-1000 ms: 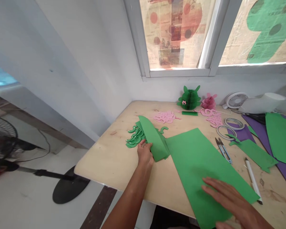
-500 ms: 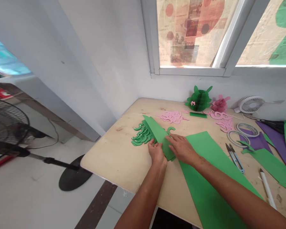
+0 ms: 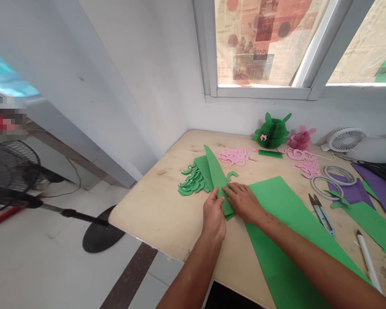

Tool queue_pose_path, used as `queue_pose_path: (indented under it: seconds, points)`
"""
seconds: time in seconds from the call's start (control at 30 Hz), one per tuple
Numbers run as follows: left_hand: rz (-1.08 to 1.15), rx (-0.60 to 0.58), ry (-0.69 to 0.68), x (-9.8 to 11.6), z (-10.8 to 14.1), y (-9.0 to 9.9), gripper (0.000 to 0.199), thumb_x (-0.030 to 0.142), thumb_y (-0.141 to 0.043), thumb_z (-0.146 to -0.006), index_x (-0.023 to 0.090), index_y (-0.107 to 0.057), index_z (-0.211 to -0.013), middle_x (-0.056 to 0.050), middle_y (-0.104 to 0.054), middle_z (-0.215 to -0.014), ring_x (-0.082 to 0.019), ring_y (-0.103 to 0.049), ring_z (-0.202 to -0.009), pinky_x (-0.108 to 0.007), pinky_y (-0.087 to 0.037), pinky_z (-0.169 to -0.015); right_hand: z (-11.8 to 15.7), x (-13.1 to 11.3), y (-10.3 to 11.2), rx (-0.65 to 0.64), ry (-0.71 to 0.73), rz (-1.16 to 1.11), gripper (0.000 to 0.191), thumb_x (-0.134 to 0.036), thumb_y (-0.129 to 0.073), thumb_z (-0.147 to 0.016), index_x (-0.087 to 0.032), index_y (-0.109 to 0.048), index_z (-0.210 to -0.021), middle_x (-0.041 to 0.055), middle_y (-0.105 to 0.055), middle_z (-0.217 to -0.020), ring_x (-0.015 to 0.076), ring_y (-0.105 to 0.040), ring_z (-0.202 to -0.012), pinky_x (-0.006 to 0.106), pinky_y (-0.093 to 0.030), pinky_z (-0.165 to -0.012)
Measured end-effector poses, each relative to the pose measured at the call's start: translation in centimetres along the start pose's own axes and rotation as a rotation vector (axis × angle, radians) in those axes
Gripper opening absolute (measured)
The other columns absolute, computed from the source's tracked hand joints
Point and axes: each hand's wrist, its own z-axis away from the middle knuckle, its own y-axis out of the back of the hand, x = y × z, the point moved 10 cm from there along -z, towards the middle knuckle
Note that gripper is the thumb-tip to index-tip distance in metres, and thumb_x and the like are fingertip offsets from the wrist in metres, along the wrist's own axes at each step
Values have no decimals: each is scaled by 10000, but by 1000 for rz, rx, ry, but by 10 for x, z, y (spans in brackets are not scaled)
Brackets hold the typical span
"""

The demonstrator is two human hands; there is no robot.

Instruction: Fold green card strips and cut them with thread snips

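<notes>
green folded paper (image 3: 216,174), green curved cutouts (image 3: 190,183), pink cutouts (image 3: 233,156), purple sheet (image 3: 350,191), pale wooden table (image 3: 154,206)

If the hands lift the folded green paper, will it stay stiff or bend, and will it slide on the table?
The folded green paper looks thin, and one flap already stands up, so it would probably flop when lifted at one end. It seems light; the left hand and right hand together pin it flat. On the smooth wooden table it would likely slide easily when pushed.
</notes>
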Motion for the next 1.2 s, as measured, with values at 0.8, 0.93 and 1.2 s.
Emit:
queue_pose_path:
  seconds: [0.8,0.93,1.2]
  points:
    - [-317,-65,-269,40,14,-2,536,146,-526,-803,237,-495,-1331,-51,-421,-1480,-189,-336,-1397,-325,-305,-1138,2,-1,-9,-18,30,14,397,-156,-342,-962,-154,-531,-1312,134,-509,-1393,296,-407,-1292,482,-326,-1009]
    - [-1249,-384,-756,63,17,-61,426,262,-406,-919,245,-514,-1330,-47,-448,-1461,-218,-268,-1422,-445,-212,-1170,4,-2,-9,-4,35,16,382,-169,-352,-965,-156,-548,-1292,128,-542,-1352,278,-392,-1295,453,-333,-1007]
    - [-1915,-453,-723,49,-56,-80,480,467,-305,-963,298,-444,-1390,-61,-401,-1496,-304,-244,-1423,-617,-121,-1129,4,-3,-12,13,31,54,427,-159,-386,-943,-162,-498,-1355,133,-509,-1393,291,-396,-1298,472,-318,-1022]
